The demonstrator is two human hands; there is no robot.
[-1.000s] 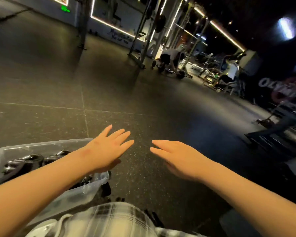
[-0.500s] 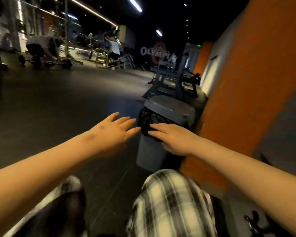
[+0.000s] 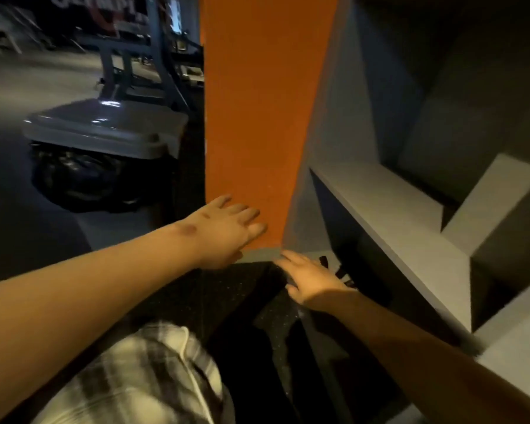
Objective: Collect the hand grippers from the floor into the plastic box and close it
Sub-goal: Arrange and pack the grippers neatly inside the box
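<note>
Head view: left hand and right hand spread, empty; lidded bin bag-lined.

tall orange pillar face straight ahead closing off forward reach, grey sloping ledge jutting out on its right, dark gap under the ledge with the right hand low at its mouth, grey lidded bin with black liner left of the pillar, dark speckled rubber floor open between plaid-clad knee and pillar base

dim, warm light | motion blur | wide-angle warp at edges
</note>
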